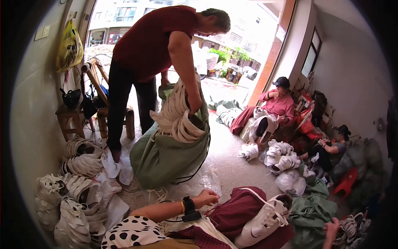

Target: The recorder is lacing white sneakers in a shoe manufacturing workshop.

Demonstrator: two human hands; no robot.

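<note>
My left hand [206, 198] reaches in above my lap, its fingers loosely bent and nothing visible in them. A black band sits on that wrist, and the sleeve is white with black spots. On my lap lies a white sneaker [265, 220], tilted, with a white lace [258, 193] trailing loose from it. My right hand [331, 231] shows at the lower right edge, fingers apart and holding nothing I can see. Beside it is a heap of white laced shoe parts [352, 226]. Green cloth [313, 211] lies between that hand and the sneaker.
A standing person [155, 45] bends over a green sack [170, 153], one hand at its stacked white shoe uppers [178, 112]. More uppers [74, 211] pile at left. Two seated people [277, 103] handle things at right. A red stool [346, 182] and plastic bag [290, 181] lie nearby.
</note>
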